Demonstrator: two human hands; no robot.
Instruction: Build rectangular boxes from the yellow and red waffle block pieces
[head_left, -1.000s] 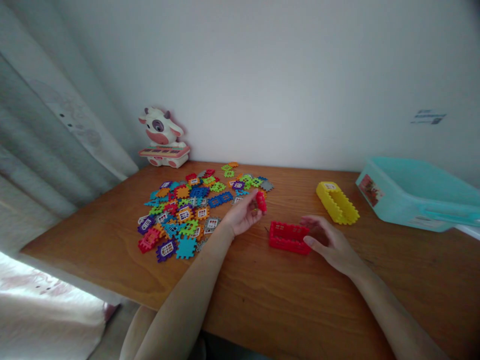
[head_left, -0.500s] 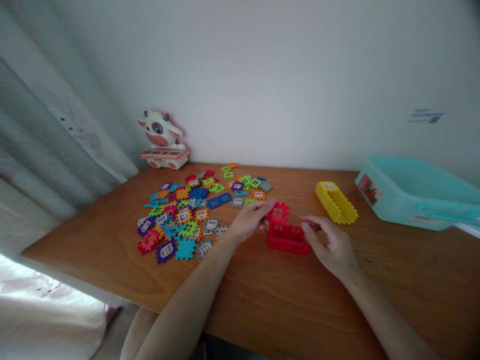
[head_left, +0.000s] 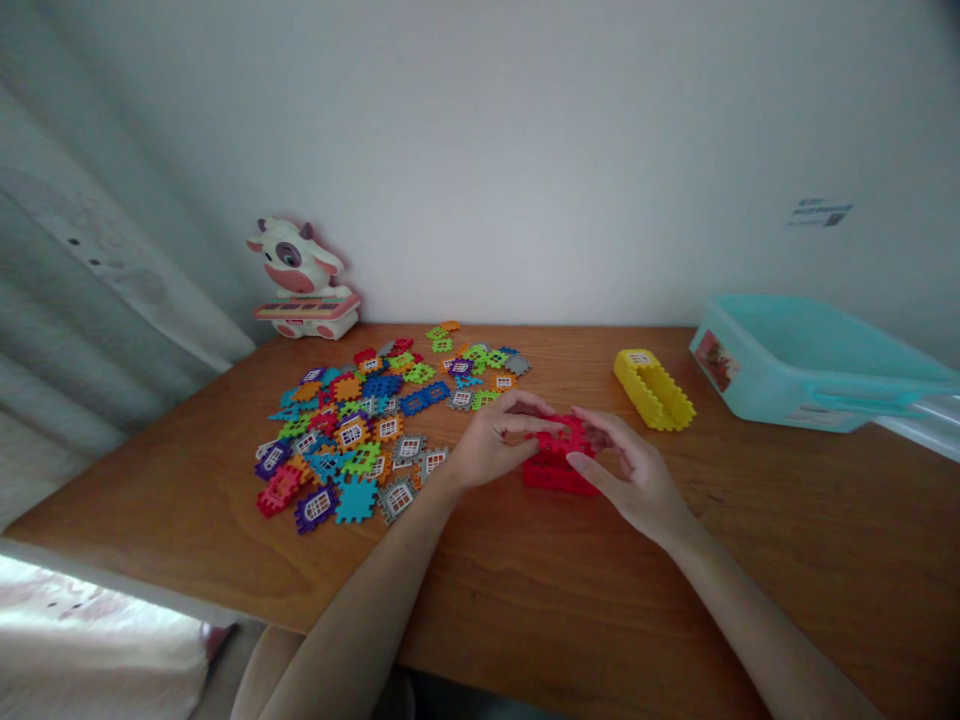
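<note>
A red box built of interlocking toothed panels rests on the wooden table in front of me. Over its top lies a red window panel, partly covered by fingers. My left hand is closed on this panel from the left, fingertips at its upper edge. From the other side my right hand grips the box's right end, with the thumb in front and the fingers behind. Whether the panel's teeth are locked into the box I cannot tell.
Left of the hands spreads a pile of loose, multicoloured interlocking panels. A yellow toothed box lies to the right, with a turquoise plastic bin beyond it. A cow toy with a keyboard stands at the back left, near the curtain.
My left hand has brought the red panel rightward onto the box's top. My right hand has moved in to the box's right end. The view has shifted slightly to the right.
</note>
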